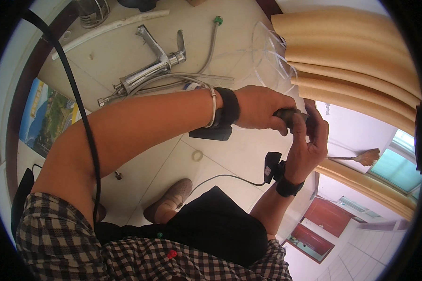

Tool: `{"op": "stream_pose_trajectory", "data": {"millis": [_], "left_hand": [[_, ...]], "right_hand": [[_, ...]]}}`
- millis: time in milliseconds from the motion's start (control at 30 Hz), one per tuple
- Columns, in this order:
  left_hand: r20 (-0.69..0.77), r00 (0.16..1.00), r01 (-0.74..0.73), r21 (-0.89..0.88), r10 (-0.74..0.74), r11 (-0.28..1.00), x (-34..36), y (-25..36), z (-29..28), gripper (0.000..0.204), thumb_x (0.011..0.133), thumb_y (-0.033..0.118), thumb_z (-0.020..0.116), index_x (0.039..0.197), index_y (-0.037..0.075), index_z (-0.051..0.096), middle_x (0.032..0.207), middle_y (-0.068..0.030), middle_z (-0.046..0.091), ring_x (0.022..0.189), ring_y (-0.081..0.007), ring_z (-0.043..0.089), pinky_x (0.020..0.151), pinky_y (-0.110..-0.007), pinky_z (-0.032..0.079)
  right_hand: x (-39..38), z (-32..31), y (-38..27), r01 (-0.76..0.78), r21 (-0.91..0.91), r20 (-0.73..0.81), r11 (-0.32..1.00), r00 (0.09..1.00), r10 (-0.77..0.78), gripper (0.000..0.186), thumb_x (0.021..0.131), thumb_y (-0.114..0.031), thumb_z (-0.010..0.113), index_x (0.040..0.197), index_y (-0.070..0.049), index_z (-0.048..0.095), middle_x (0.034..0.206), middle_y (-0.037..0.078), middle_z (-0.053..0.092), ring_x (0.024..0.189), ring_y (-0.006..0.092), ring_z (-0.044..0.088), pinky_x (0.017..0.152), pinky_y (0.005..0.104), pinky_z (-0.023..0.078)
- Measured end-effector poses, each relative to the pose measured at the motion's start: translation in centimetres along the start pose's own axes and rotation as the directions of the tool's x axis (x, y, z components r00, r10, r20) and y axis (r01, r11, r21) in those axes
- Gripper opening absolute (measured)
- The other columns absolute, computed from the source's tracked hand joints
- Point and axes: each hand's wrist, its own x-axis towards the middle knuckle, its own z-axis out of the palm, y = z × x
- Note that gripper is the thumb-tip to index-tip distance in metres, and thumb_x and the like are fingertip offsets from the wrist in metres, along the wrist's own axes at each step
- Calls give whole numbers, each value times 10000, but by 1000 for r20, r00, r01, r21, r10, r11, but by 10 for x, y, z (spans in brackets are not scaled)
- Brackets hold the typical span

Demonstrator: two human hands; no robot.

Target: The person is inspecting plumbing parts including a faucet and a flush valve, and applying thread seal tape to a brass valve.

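My left hand (261, 107) reaches across the upper middle, its fingers closed round one end of a small dark, rounded piece (286, 115). The fingers of my right hand (305, 149) pinch its other side, so both hands hold it together. Most of the piece is covered by fingers, and its kind cannot be made out. Beyond my left forearm lies a chrome single-lever faucet (147, 70) on the tiles. Braided hoses (213, 47) run from beside it, one with a green end.
A white pipe (112, 32) lies at the far left, near a glass jar (92, 13). Clear plastic strips (267, 51) are tangled beside a yellow curtain (347, 51). A picture booklet (47, 117), a pale ring (197, 155) and a small metal fitting (118, 175) rest nearby. A black cable (75, 89) hangs at left.
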Motion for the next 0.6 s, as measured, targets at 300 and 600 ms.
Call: {"op": "stream_pose_trajectory", "data": {"millis": [300,600], "left_hand": [[-58,998,-14,6,14,1000,2,-1,-5,393,818,278,673,1128,88,523,884,-94,648,826,-236,631,733,-343,488],[-43,999,-33,1,33,999,-1,-3,0,357,791,342,658,1037,98,572,852,-98,650,819,-256,626,734,-365,466]], "right_hand": [[5,-6,7,309,91,99,947,943,-318,347,818,16,590,1164,1,573,1162,149,580,1060,237,559,893,331,457],[2,0,0,-167,21,47,986,985,166,345,814,-35,639,1152,-1,582,1074,127,593,1027,221,570,869,327,469]]}}
